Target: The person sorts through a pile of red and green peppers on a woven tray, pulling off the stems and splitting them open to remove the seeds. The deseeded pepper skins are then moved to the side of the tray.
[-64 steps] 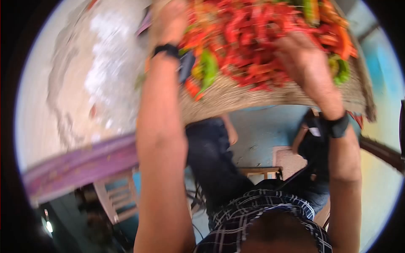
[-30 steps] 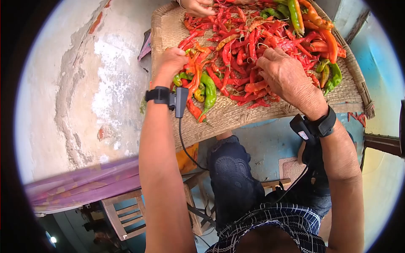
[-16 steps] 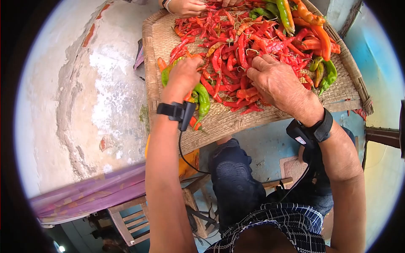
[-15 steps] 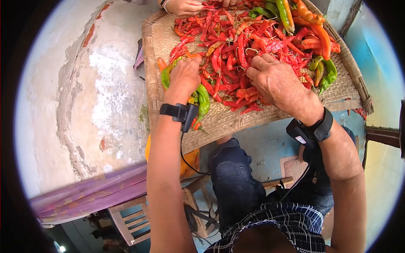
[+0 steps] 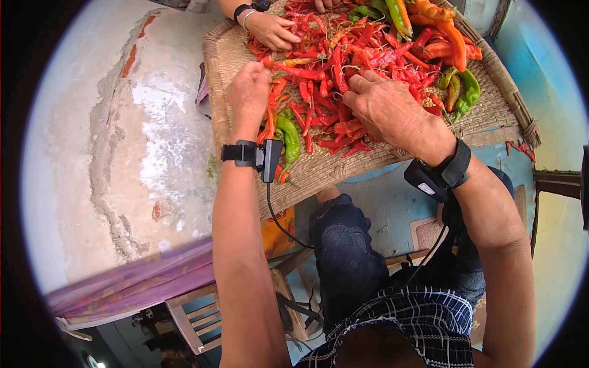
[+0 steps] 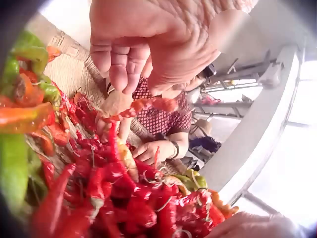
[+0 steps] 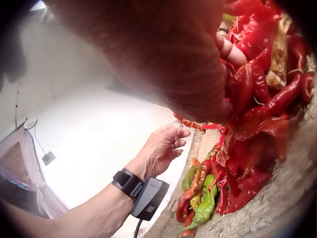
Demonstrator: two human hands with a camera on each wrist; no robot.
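Note:
My left hand (image 5: 248, 92) is raised over the left side of a woven tray (image 5: 218, 55) and pinches a wrinkled red chili pepper (image 6: 143, 106) between thumb and fingertips. My right hand (image 5: 392, 113) rests on the heap of red chili peppers (image 5: 331, 92), its fingers bent down among them. In the right wrist view its fingertips (image 7: 233, 52) touch red chilies; I cannot tell whether they grip one. Below my left hand lies a small group of orange and red peppers with a curved green pepper (image 5: 288, 138).
Another person's hand (image 5: 270, 30), with a bracelet, lies on the heap's far left edge. Larger orange peppers (image 5: 457, 46) and green ones (image 5: 468, 92) lie at the tray's right. A peeling wall (image 5: 147, 122) stands left. A cable (image 5: 276, 221) hangs from my left wrist camera.
My left hand has moved from the green and orange group up and left, now holding a red chili. My right hand has barely moved on the heap. The other person's hand has come further in.

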